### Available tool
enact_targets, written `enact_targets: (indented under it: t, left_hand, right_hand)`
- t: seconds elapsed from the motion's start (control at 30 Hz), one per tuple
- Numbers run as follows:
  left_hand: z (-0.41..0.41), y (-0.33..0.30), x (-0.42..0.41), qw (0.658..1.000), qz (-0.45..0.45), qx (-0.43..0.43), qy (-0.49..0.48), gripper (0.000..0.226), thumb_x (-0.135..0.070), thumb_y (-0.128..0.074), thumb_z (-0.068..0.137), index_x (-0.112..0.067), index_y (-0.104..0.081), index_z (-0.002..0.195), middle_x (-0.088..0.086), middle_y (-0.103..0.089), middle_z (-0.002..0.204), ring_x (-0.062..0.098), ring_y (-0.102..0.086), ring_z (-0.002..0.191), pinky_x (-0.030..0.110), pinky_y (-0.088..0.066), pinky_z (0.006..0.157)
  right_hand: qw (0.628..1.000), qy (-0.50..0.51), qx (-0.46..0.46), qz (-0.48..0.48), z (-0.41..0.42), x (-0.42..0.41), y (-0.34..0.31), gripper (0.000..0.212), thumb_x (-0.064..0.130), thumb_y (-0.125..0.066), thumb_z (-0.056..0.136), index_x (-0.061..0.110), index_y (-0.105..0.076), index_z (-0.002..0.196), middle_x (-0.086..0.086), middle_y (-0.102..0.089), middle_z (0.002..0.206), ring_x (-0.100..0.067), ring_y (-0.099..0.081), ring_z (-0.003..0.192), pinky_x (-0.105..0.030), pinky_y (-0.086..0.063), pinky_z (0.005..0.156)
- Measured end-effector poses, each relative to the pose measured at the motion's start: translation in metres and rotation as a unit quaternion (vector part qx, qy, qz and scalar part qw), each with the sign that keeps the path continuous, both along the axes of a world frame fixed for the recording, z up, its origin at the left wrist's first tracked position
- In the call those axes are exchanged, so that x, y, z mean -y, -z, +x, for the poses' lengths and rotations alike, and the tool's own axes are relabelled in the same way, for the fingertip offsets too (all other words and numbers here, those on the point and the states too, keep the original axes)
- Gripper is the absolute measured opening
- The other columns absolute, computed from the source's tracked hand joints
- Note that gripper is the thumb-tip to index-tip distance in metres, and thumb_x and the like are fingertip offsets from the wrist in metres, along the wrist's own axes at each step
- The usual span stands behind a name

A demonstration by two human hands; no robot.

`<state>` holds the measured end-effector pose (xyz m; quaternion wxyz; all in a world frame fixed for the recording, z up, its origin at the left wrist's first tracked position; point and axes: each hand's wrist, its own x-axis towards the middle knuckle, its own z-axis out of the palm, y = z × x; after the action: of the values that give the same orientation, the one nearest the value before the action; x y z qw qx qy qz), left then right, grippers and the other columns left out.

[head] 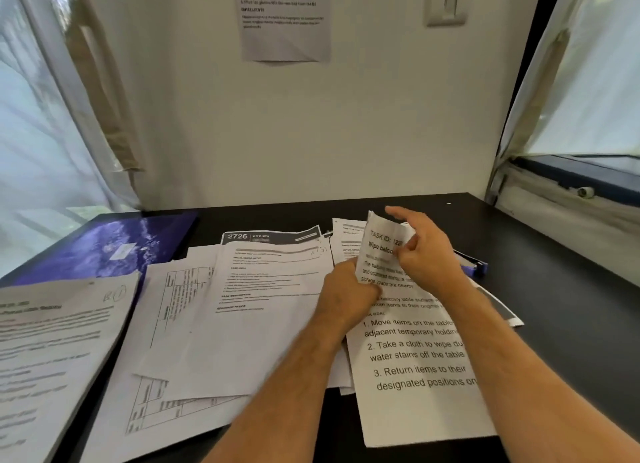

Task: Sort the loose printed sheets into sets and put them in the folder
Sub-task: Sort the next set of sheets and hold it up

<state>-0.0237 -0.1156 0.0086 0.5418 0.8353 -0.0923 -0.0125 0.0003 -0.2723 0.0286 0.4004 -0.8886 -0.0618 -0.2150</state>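
Several loose printed sheets (263, 303) lie spread over the black table (554, 289). My left hand (346, 296) grips the left edge of a large-print sheet headed "TASK ID" (415, 369), which is lifted and curled at its top. My right hand (427, 251) pinches the upper right part of that same sheet, its index finger stretched out. A blue-purple folder (104, 248) lies shut at the far left of the table. A sheet marked "B1" (52, 341) overlaps its near edge.
A blue pen (472, 264) lies on the table just right of my right hand. A printed notice (284, 19) hangs on the wall ahead, with a light switch (446, 3) to its right. Windows flank the table on both sides.
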Motion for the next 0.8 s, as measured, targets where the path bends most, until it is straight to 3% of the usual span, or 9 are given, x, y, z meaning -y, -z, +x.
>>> enact_targets:
  t: [0.07, 0.17, 0.27, 0.33, 0.4, 0.47, 0.53, 0.67, 0.8]
  left_hand:
    - [0.001, 0.000, 0.000, 1.000, 0.022, 0.013, 0.013, 0.033, -0.006, -0.068, 0.085, -0.022, -0.069, 0.115, 0.001, -0.075, 0.108, 0.020, -0.073, 0.092, 0.031, -0.061, 0.079]
    - [0.004, 0.004, 0.003, 0.998, 0.039, 0.033, 0.022, 0.035, -0.006, -0.068, 0.086, -0.022, -0.069, 0.116, 0.000, -0.075, 0.109, 0.019, -0.072, 0.091, 0.025, -0.059, 0.074]
    - [0.002, 0.002, 0.007, 0.998, 0.030, 0.055, 0.006, 0.019, -0.033, -0.066, 0.093, -0.023, -0.070, 0.108, -0.005, -0.074, 0.098, 0.010, -0.068, 0.080, 0.021, -0.054, 0.066]
    - [0.000, -0.001, 0.009, 0.998, -0.014, 0.060, -0.013, 0.041, -0.055, -0.051, 0.097, -0.020, -0.071, 0.096, -0.005, -0.070, 0.088, 0.007, -0.063, 0.074, 0.018, -0.046, 0.063]
    - [0.000, -0.005, 0.008, 0.996, -0.059, 0.053, -0.046, 0.058, -0.062, -0.034, 0.099, -0.017, -0.068, 0.089, -0.007, -0.064, 0.083, 0.004, -0.057, 0.075, 0.017, -0.036, 0.062]
    - [0.003, -0.007, 0.005, 0.991, -0.097, 0.031, -0.081, 0.053, -0.062, -0.029, 0.100, -0.024, -0.061, 0.081, -0.017, -0.056, 0.078, 0.000, -0.052, 0.074, 0.016, -0.033, 0.061]
    - [0.006, -0.007, 0.003, 0.988, -0.131, 0.013, -0.086, 0.045, -0.059, -0.031, 0.101, -0.033, -0.060, 0.078, -0.018, -0.061, 0.081, 0.002, -0.059, 0.075, 0.016, -0.039, 0.061]
    - [0.012, -0.003, 0.002, 0.982, -0.168, -0.005, -0.087, 0.043, -0.059, -0.037, 0.100, -0.032, -0.069, 0.092, -0.008, -0.074, 0.092, 0.012, -0.072, 0.081, 0.030, -0.058, 0.073]
    - [0.019, 0.005, 0.000, 0.971, -0.193, -0.015, -0.137, 0.034, -0.052, -0.051, 0.098, -0.028, -0.065, 0.117, -0.007, -0.073, 0.107, 0.013, -0.071, 0.090, 0.030, -0.059, 0.072]
  right_hand:
    - [0.999, -0.019, 0.000, 0.041, -0.001, 0.001, 0.004, 0.064, -0.004, -0.063, 0.089, 0.036, -0.048, 0.136, 0.006, -0.054, 0.132, -0.010, -0.068, 0.088, -0.014, -0.056, 0.059]
    - [0.997, -0.033, 0.003, 0.067, 0.001, 0.003, 0.005, 0.058, -0.004, -0.064, 0.090, 0.031, -0.051, 0.134, 0.006, -0.057, 0.122, -0.009, -0.069, 0.074, -0.022, -0.061, 0.063]
    - [0.999, -0.014, 0.012, 0.044, 0.003, 0.007, 0.002, 0.040, -0.003, -0.066, 0.088, 0.027, -0.061, 0.114, 0.006, -0.063, 0.111, -0.005, -0.065, 0.070, -0.019, -0.057, 0.063]
    - [1.000, -0.007, 0.002, 0.008, 0.004, 0.014, 0.004, 0.031, -0.004, -0.066, 0.087, 0.026, -0.067, 0.095, 0.006, -0.069, 0.097, -0.010, -0.067, 0.071, -0.025, -0.059, 0.064]
    - [0.999, -0.018, -0.023, -0.020, 0.001, 0.020, 0.006, 0.030, -0.004, -0.067, 0.084, 0.025, -0.072, 0.083, 0.008, -0.071, 0.083, -0.013, -0.068, 0.073, -0.035, -0.062, 0.067]
    - [0.997, -0.030, -0.047, -0.044, -0.004, 0.023, 0.006, 0.030, -0.004, -0.068, 0.082, 0.026, -0.073, 0.077, 0.009, -0.071, 0.082, -0.012, -0.067, 0.079, -0.035, -0.062, 0.071]
    - [0.994, -0.043, -0.079, -0.063, -0.011, 0.022, 0.008, 0.032, -0.006, -0.068, 0.079, 0.026, -0.072, 0.075, 0.009, -0.071, 0.089, -0.011, -0.066, 0.089, -0.032, -0.061, 0.078]
    - [0.991, -0.058, -0.111, -0.054, -0.013, 0.020, 0.016, 0.025, -0.003, -0.073, 0.075, 0.023, -0.073, 0.073, 0.008, -0.071, 0.094, -0.011, -0.068, 0.091, -0.035, -0.062, 0.078]
    - [0.989, -0.061, -0.121, -0.058, -0.016, 0.016, 0.016, 0.024, -0.005, -0.070, 0.075, 0.019, -0.073, 0.074, 0.008, -0.072, 0.092, -0.011, -0.068, 0.088, -0.031, -0.062, 0.077]
